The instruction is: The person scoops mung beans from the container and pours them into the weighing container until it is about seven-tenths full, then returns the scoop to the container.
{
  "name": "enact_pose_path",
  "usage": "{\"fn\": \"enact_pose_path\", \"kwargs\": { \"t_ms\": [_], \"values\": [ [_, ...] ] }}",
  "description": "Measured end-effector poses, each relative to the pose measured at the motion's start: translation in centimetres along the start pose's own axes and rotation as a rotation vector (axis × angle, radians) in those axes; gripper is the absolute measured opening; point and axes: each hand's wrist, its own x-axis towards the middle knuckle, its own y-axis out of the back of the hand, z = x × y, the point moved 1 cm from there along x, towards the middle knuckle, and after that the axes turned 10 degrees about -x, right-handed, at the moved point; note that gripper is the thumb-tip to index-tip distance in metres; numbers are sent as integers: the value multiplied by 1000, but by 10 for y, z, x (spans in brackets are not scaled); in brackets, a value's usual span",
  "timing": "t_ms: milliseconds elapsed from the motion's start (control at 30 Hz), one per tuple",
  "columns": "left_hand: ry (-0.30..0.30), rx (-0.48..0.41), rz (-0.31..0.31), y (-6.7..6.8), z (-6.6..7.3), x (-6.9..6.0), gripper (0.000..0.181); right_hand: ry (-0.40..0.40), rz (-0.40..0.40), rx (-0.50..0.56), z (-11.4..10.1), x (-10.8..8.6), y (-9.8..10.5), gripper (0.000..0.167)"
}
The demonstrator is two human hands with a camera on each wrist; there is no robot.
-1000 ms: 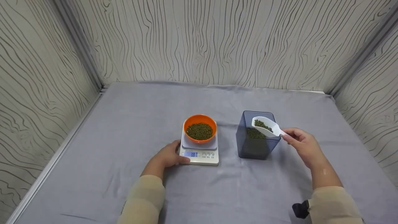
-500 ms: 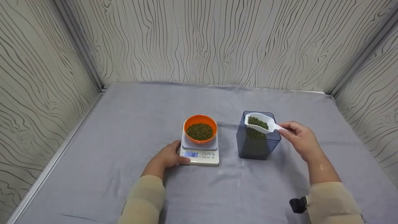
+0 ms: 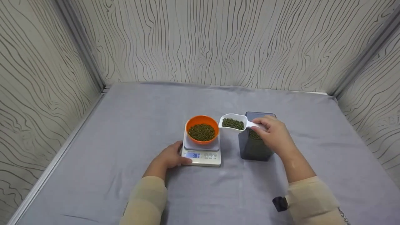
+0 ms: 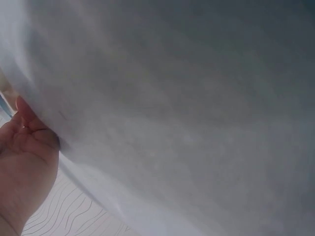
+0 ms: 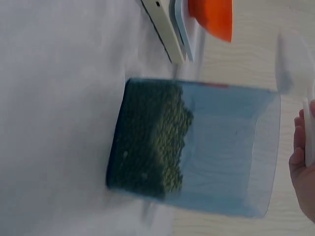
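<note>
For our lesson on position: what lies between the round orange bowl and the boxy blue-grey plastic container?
The head view shows a white plastic scoop holding green beans there.

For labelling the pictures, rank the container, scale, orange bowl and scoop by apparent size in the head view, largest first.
1. Container and scale: too alike to rank; the right hand partly hides the container.
2. Orange bowl.
3. Scoop: smallest in area, though long.

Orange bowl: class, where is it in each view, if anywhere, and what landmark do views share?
Head: orange bowl just below centre, on the white scale.
Left wrist: not in it.
Right wrist: top edge, right of centre, cut off.
Landmark shared by head and right wrist: the bluish container.
</note>
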Motion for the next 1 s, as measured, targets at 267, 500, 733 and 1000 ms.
{"fn": "enact_pose_path", "kwargs": {
  "t_ms": [267,500,733,1000],
  "values": [
    [22,-2,5,-1,1,0,90,151,79,-81,-24,6,-21,11],
    [17,-6,4,-1,1,0,89,341,158,-194,-36,4,-29,15],
    [12,-14,3,1,0,0,89,479,244,-253,-45,1,-32,20],
    [-13,-25,0,-1,-1,2,89,625,352,-314,-53,-1,-32,23]
  ]
}}
